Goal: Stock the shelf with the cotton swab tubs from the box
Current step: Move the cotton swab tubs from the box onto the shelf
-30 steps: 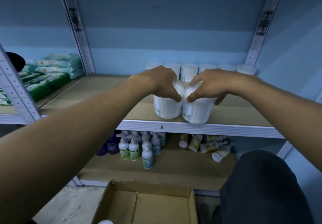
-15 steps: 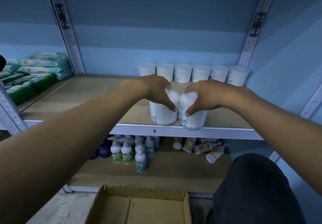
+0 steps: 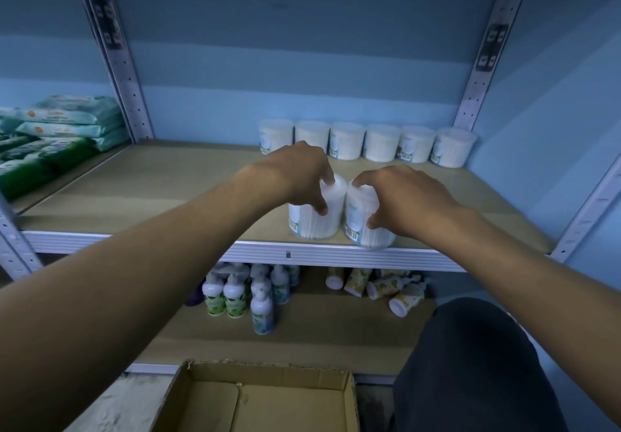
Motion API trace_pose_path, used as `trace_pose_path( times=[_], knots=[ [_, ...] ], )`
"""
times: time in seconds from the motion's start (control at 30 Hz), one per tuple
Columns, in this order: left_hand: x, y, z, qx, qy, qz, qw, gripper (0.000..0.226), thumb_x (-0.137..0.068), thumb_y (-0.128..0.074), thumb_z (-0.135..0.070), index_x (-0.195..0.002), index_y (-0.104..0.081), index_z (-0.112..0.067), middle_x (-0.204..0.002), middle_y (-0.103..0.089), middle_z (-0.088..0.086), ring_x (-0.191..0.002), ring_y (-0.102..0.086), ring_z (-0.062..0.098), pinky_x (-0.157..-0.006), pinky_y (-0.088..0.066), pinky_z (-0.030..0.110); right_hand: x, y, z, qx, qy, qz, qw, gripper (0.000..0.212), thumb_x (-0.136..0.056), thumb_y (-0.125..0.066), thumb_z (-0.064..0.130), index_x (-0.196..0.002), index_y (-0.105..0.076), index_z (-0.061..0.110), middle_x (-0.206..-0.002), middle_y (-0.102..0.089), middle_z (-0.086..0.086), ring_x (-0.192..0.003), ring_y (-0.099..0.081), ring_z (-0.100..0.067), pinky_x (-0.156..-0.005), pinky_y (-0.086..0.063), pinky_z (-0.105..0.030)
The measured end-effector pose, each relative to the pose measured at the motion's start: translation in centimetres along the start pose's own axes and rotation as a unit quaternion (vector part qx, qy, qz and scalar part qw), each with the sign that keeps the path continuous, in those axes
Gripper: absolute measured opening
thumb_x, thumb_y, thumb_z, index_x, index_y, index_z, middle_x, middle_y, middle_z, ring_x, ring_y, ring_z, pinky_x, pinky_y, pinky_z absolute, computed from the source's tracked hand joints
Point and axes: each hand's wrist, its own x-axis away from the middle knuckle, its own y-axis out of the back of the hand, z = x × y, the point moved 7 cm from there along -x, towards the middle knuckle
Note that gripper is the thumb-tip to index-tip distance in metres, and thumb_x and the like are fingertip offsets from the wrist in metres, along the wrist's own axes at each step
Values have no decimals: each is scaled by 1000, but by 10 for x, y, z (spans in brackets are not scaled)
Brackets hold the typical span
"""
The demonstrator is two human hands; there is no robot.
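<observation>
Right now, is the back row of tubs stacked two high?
No: the back row is a single layer of six tubs standing side by side on the shelf.

Blue walls [image 3: 302,71], dim light, perforated metal uprights [image 3: 116,58], pale speckled floor [image 3: 111,408]

Tubs [image 3: 316,219]: clear smooth plastic. Shelf [image 3: 168,189]: matt wood board, ribbed metal edge. Box [image 3: 265,398]: matt cardboard.

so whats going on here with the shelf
A person is stocking cotton swab tubs. The left hand grips one tub and the right hand another, both at the front edge of the shelf. Six tubs line the back wall. The box below looks empty.
</observation>
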Motion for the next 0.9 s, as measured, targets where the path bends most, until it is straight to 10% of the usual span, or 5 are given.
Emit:
trace_pose_path(
  times=[0.9],
  knots=[
    [-150, -32, -106, 25, -76, 5, 997, 62, -77, -80, -45, -133, -61, -30, -135, -54, -3, -126, -45, 20, -89, -41, 28, -55, -20, -169, -38, -115, 3, 993, 78, -73, -87, 22, -141, -52, 39, -144, -52, -4, -130, -50, -27, -96, -43, -34]
  ],
)
